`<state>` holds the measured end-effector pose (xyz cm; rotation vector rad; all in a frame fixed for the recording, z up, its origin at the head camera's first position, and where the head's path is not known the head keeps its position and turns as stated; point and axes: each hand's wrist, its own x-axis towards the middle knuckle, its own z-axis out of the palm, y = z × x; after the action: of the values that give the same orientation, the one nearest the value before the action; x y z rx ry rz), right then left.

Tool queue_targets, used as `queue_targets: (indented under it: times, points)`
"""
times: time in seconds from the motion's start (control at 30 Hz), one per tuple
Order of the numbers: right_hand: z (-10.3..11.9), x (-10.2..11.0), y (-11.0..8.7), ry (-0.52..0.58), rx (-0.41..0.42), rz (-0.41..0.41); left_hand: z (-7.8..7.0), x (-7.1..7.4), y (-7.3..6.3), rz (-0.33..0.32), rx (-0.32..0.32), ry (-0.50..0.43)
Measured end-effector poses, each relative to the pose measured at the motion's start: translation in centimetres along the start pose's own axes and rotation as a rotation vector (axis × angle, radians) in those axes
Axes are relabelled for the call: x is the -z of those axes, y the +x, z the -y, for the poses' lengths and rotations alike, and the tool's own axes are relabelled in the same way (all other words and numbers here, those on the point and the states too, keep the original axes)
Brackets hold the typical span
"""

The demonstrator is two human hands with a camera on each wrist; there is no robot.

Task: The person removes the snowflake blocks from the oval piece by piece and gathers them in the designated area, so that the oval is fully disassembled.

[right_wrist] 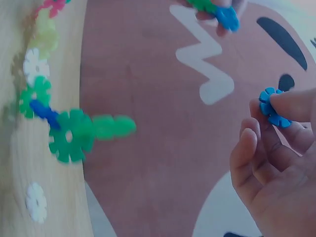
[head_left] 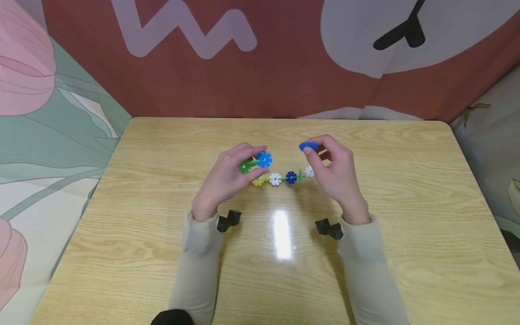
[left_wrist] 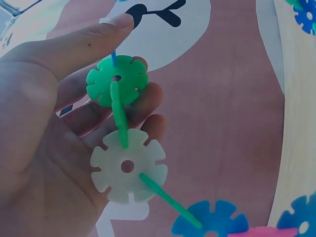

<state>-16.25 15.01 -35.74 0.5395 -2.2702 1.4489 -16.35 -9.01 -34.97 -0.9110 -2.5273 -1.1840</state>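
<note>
My left hand [head_left: 227, 174] pinches the end of a chain of slotted snowflake discs between thumb and fingers. A blue disc [head_left: 264, 159] stands at the tip, joined to a green disc [left_wrist: 117, 81]. Below these in the left wrist view, a whitish disc [left_wrist: 129, 165] and a blue disc [left_wrist: 210, 219] follow, linked by green ones seen edge-on. To the right, apart from the chain, my right hand [head_left: 335, 169] pinches a loose blue snowflake disc [right_wrist: 274, 107] between thumb and index finger. Its other fingers are loosely curled.
More linked discs lie along the wooden table [head_left: 142, 203], among them a yellow disc [head_left: 258, 181], a white disc [head_left: 275, 179] and a dark blue disc [head_left: 291, 177]. A separate white disc [right_wrist: 36, 202] lies near my right hand. A patterned wall covering [head_left: 284, 85] rises behind.
</note>
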Motion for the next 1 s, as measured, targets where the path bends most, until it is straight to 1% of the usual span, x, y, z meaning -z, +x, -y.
queue_targets:
  times: [0.23,0.47,0.53,0.63,0.77,0.93,1.0]
  points:
    - [-0.7,2.0,0.1,0.002,-0.093,-0.072,0.1,0.3,-0.2,-0.008,0.006,0.024]
    - [-1.6,4.0,0.1,0.01,-0.151,-0.145,0.2,0.4,-0.2,0.004,0.021,0.027]
    - [-1.9,4.6,0.1,-0.004,-0.176,-0.156,0.1,0.5,-0.2,0.005,0.022,0.024]
    - [-2.5,5.4,0.0,-0.074,-0.23,-0.15,0.2,0.5,-0.2,0.003,0.024,0.025]
    - [-3.5,6.5,-0.3,-0.208,-0.285,-0.117,0.2,0.5,-0.2,-0.001,0.025,0.028]
    - [-4.4,7.6,-0.7,-0.287,-0.336,-0.074,0.3,0.5,-0.2,0.002,0.022,0.027]
    - [-4.6,7.8,-0.7,-0.317,-0.377,-0.045,0.3,0.4,-0.2,0.002,0.021,0.027]
